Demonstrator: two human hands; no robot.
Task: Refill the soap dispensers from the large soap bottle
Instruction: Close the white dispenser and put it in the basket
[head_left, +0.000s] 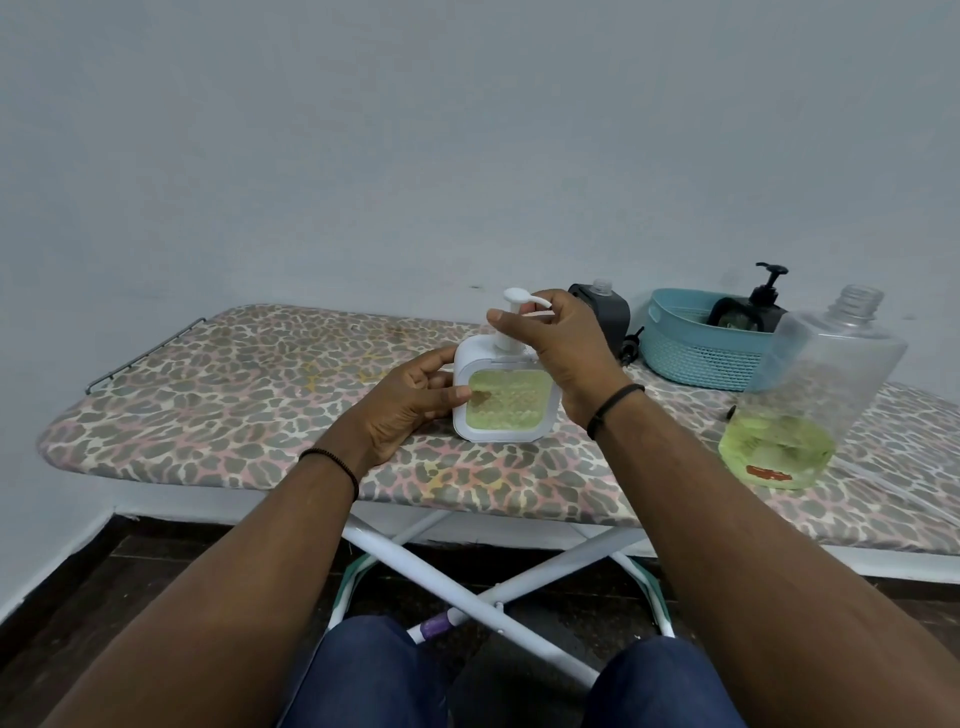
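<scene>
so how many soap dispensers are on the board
3: white one held in both hands, dark grey one without a pump behind it, black-pump one in the blue basket. Basket may hide more.

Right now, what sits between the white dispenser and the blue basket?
In the head view, the right hand, and behind it a dark grey dispenser without its pump.

The ironing board cover (249, 395) is a leopard-ish print, grey-brown spots on cream with pink and yellow patches, on white crossed legs (467, 587). The white soap dispenser (506, 400) shows pale green soap through its bumpy window, same yellow-green as what's in the clear large bottle (810, 395) with its red label. Teal basket (691, 353), two black dispensers (605, 314), pale grey-blue wall (467, 130).
</scene>
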